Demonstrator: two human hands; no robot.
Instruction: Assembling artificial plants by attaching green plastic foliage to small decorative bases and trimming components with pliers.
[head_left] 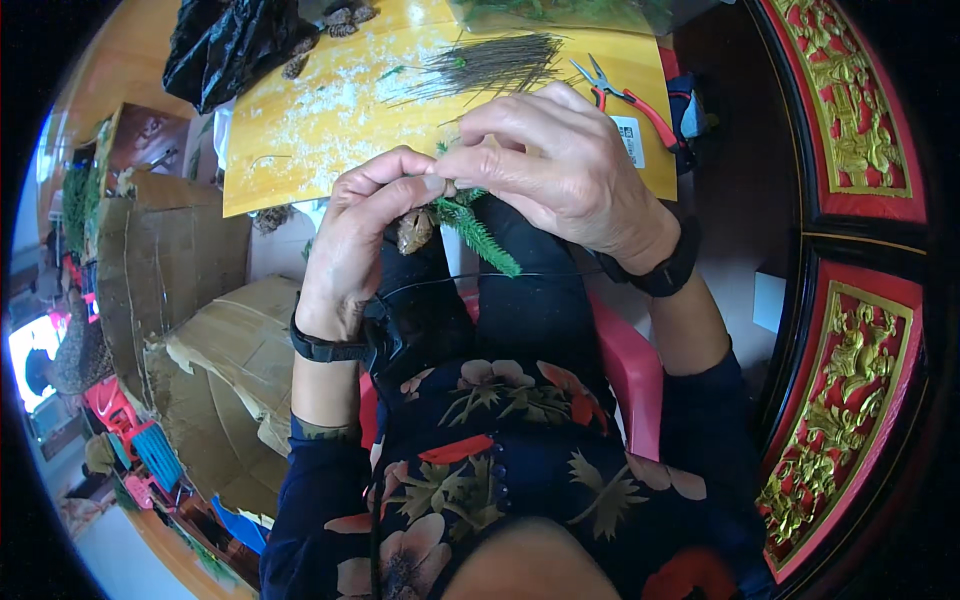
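Observation:
Over my lap, near the table's front edge, both hands meet at one small bundle. My left hand point(352, 222) is closed, thumb and fingers pinching the top of a brown pine cone point(415, 232) that hangs below them. Beside the cone a green artificial pine sprig point(484, 240) slants down to the right. My right hand point(575, 175) is closed too, its thumb and forefinger pinched at the stems where cone and sprig join. The fingers hide most of that joint, and whether a wire runs through it I cannot tell.
On the yellow tabletop point(275, 172) lie thin dark wires point(500, 65), red-handled pliers point(650, 115), white flakes and loose pine cones point(342, 20). A black plastic bag point(225, 50) sits at the far left. Cardboard point(160, 250) stands left; red-and-gold carved panels point(845, 130) rise right.

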